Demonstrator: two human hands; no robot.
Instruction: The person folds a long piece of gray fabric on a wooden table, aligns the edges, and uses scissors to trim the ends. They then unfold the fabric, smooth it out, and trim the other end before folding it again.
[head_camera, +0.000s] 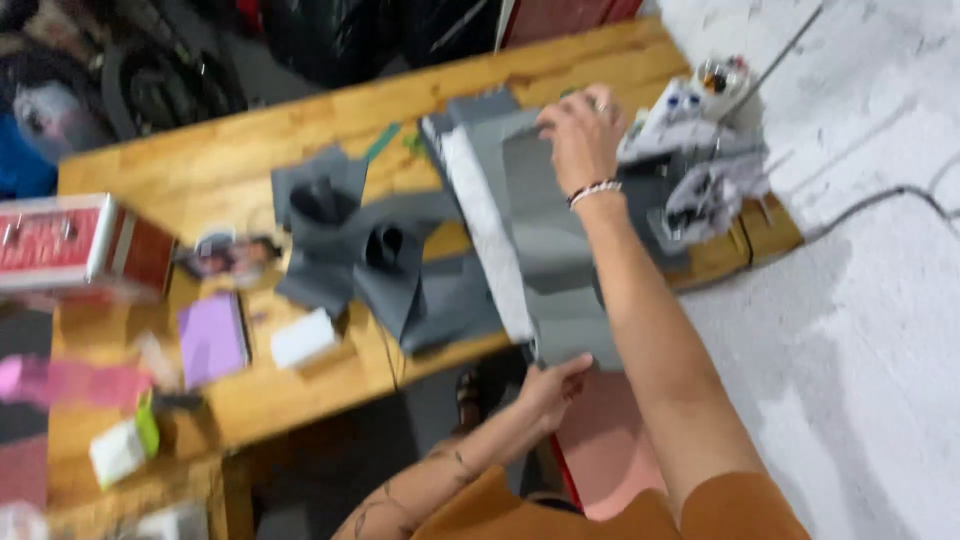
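Grey fabric (540, 230) lay half-fed at sewing machine (690, 160); right hand (583, 135) pressed flat, fingers together; left hand (555, 385) pinched near edge; seam apparently unfinished.

We note grey fabric pieces (520, 230) with a white strip, a honey-brown wooden bench (250, 150), a purple notebook (210, 340), a red-and-white box (70, 245).

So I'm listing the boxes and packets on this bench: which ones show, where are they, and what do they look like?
Red case: far left edge of the wooden table, boxy, red panels with white edging.
Purple packet: left of the grey fabric, flat, rectangular.
White box: beside the purple packet, small block.
White pack with a green tab: near the front left corner.
All blurred; no screens or signs.
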